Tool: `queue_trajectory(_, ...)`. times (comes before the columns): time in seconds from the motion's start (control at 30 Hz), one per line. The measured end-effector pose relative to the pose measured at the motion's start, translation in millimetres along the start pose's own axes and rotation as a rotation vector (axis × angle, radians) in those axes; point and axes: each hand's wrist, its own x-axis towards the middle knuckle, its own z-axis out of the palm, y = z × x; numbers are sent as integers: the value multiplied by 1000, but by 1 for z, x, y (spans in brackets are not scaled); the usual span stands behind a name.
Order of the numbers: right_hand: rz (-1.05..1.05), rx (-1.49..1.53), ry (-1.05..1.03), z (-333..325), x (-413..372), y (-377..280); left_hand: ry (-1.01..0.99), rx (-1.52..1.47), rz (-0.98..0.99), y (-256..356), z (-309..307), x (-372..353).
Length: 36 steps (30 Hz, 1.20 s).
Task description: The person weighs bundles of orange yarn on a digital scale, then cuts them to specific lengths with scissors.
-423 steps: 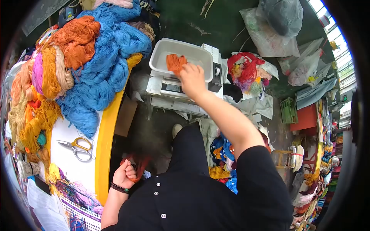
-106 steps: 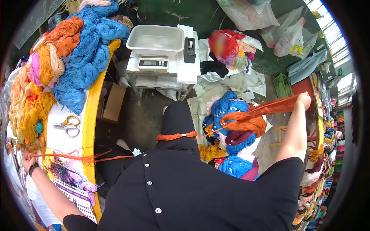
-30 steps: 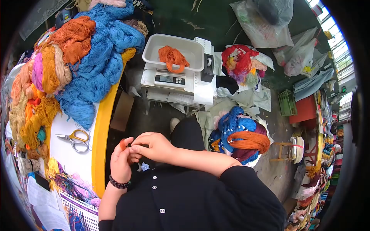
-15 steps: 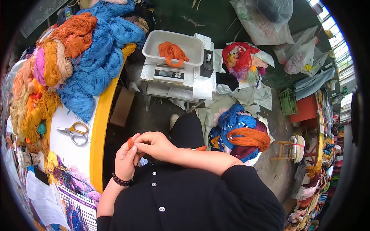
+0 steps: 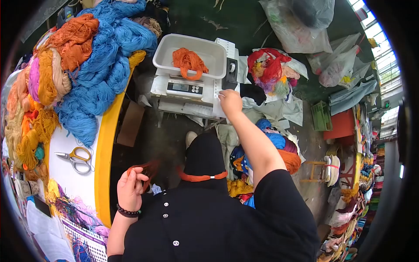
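Observation:
My left hand (image 5: pixel 130 190) is raised over my lap on the left, its fingers closed on rust-orange yarn (image 5: pixel 149 169); the loose strands are blurred. A thin rust-orange skein (image 5: pixel 202 177) with a small white band lies across my leg. My right hand (image 5: pixel 230 104) reaches forward to the right edge of the scale stand, fingertips pinched at a white paper sheet (image 5: pixel 216 107). Beside it stands a digital scale (image 5: pixel 185 88) with a lit display. On top, a white plastic tray (image 5: pixel 162 49) holds an orange skein (image 5: pixel 190 62).
Blue yarn (image 5: pixel 94 83) and other skeins heap on the yellow-edged table (image 5: pixel 103 168) at left, where scissors (image 5: pixel 75 159) lie. A pile of blue, maroon and orange skeins (image 5: pixel 286 159) sits right of my leg. Further right are a green crate (image 5: pixel 321 116) and a stool (image 5: pixel 314 170).
My hands have separated. The right has swung forward to the paper by the scale; the left has moved slightly left and down with the yarn. The banded skein on my leg is now uncovered.

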Motion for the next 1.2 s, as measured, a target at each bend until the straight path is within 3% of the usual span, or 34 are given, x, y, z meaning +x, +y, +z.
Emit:
queue_trajectory(0.17, -132, -154, -176, 16, 16, 15, 49, 6, -22, -1, 0, 9)
queue_trajectory(0.4, -318, -179, -85, 26, 21, 24, 64, -3, -60, -5, 2, 19)
queue_trajectory(0.7, -134, -57, -125, 21, 23, 12, 69, 60, -47, -4, 4, 19)
queue_trajectory(1.03, -88, -86, -195, 17, 19, 12, 94, 24, -66, -5, -1, 14)
queue_trajectory(1.1, -318, -109, 60, -4, 18, -6, 106, 14, -65, -4, -4, 13)
queue_trajectory(1.2, -363, 90, 374, -50, 22, -62, 124, -6, -72, -4, -7, 12)
